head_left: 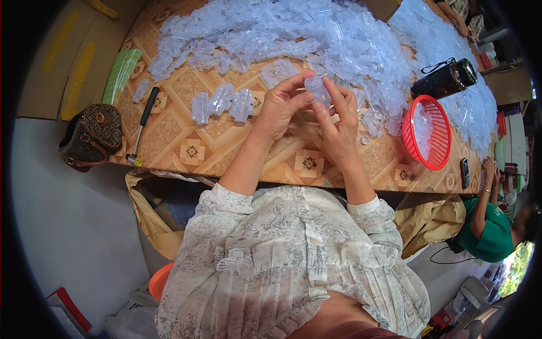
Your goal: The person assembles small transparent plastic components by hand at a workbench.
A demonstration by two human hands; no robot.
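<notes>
Between my two hands, just above the table, is a small clear plastic piece [317, 90]. My left hand [282, 107] pinches its left side with thumb and forefinger. On the other side, my right hand [337, 116] grips it with curled fingers. Left of my hands, three clear plastic pieces [221, 100] lie in a row on the patterned tabletop [226, 150]. A large heap of similar clear pieces [316, 34] spreads over the far side of the table. One small clear ring [365, 140] rests just right of my right hand.
At the right stand a red basket [446, 135] with clear pieces inside, a black flask [451, 79] and a mobile phone [464, 173]. A black-handled hammer [145, 116] and a brown bag [96, 133] are at the left edge. A person in green [490, 229] works at the far right.
</notes>
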